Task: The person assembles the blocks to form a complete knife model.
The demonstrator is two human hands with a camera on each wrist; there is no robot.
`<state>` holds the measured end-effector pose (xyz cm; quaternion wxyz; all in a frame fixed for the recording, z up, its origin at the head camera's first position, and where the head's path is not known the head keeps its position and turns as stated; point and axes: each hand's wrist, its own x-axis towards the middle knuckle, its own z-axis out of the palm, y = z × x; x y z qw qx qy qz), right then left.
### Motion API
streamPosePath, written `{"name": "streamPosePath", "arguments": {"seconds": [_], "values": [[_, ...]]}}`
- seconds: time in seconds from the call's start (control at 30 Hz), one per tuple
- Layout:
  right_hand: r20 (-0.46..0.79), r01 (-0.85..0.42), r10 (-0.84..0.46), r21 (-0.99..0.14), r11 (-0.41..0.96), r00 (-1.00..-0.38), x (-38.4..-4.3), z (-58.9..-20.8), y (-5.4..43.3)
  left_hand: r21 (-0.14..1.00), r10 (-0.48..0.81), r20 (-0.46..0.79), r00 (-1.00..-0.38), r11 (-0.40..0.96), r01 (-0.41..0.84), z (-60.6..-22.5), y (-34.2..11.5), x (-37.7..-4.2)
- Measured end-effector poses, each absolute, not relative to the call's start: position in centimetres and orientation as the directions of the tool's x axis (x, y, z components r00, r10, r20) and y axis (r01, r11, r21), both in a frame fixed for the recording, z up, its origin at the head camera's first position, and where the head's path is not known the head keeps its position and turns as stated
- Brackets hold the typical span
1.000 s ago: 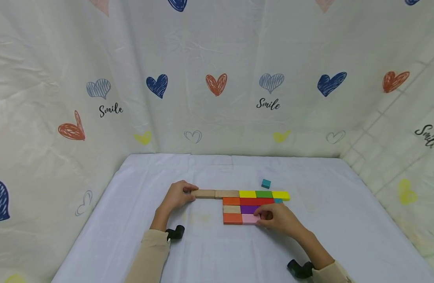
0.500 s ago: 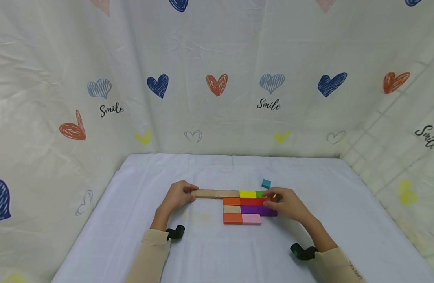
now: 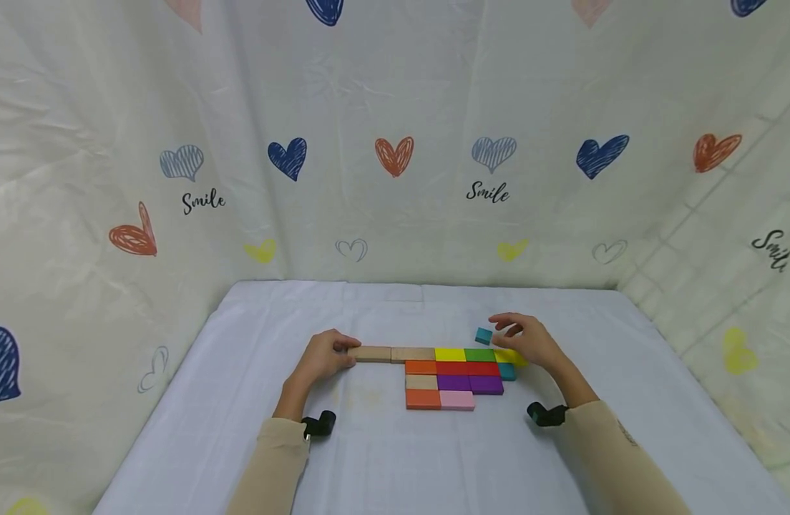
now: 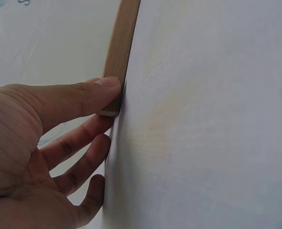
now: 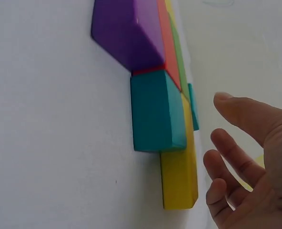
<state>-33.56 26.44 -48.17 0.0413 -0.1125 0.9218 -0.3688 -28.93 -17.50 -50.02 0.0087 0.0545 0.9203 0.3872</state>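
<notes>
My left hand (image 3: 322, 357) pinches the left end of a plain wooden block (image 3: 372, 354) between thumb and fingers; the left wrist view shows the thumb on the near side of that block (image 4: 119, 52). A second plain block (image 3: 413, 354) adjoins it, then yellow, green (image 3: 479, 355) and yellow blocks in one row. Over the right end of this row hovers my right hand (image 3: 532, 342), thumb and fingers apart and holding nothing. Just left of its fingertips lies a loose teal block (image 3: 484, 335). In the right wrist view, the yellow end block (image 5: 179, 181) juts past another teal block (image 5: 153, 112).
Below the long row, shorter rows hold orange, red (image 3: 467, 368), purple (image 3: 486, 385), plain and pink (image 3: 456, 400) blocks, set edge to edge. All lie on a white-clothed table (image 3: 369, 465). A heart-printed curtain (image 3: 395, 207) hangs behind and at the sides.
My right hand has moved from the pink and purple blocks up and away to the table's far side, near the loose teal block. The left hand keeps its place on the wooden block.
</notes>
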Motion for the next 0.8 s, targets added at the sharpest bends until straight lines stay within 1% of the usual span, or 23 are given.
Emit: {"name": "streamPosePath", "arguments": {"seconds": [0.37, 0.8], "values": [[-0.092, -0.144, -0.284, -0.69, 0.709, -0.954, -35.8, -49.4, 26.6, 0.724, 0.097, 0.017, -0.995, 0.685, 0.079, -50.3, -17.4, -28.9], [-0.125, -0.104, -0.242, -0.654, 0.749, -0.962, -36.4, -49.4, 25.9, 0.722, 0.104, 0.036, -0.994, 0.685, 0.098, -50.2, -17.5, -28.9]]}}
